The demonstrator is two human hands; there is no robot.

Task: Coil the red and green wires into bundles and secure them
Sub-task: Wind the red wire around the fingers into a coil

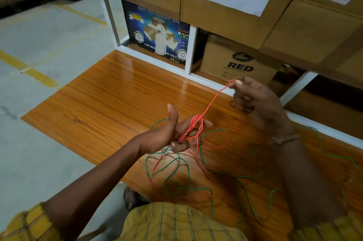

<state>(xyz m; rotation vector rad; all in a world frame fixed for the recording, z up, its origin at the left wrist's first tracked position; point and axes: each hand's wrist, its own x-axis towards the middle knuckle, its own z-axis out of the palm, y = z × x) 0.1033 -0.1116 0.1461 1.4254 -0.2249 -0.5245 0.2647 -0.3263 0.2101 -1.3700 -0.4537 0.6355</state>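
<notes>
Observed from the head view: the person stands over an orange wood-grain worktop (110,91) with both hands raised above it and apart.

Left hand (176,134): held near frame centre, thumb upright, fingers curled round several loops of the red wire (211,103). The loops pass over the fingers and gather at the palm.

Right hand (253,97): positioned at about 2 o'clock from the left hand, higher and nearer the shelving. Thumb and forefinger pinch the red wire at its bend; a single strand runs taut between the two hands. The remaining fingers are curled in; whether they hold anything cannot be told.

Green wire (176,183): lies loose on the worktop in tangled loops below and to the 6 o'clock side of the left hand, trailing out toward 4 o'clock under the right forearm. Slack red wire is mixed in with it; the exact crossings are blurred.

A small dark ring (232,103), possibly a rubber band, lies on the worktop just beside the right hand.

Surroundings: a white-framed shelf (191,32) at 12 o'clock carries cardboard boxes (225,14), a blue tape carton (155,32) and a box marked RED (239,63).
</notes>
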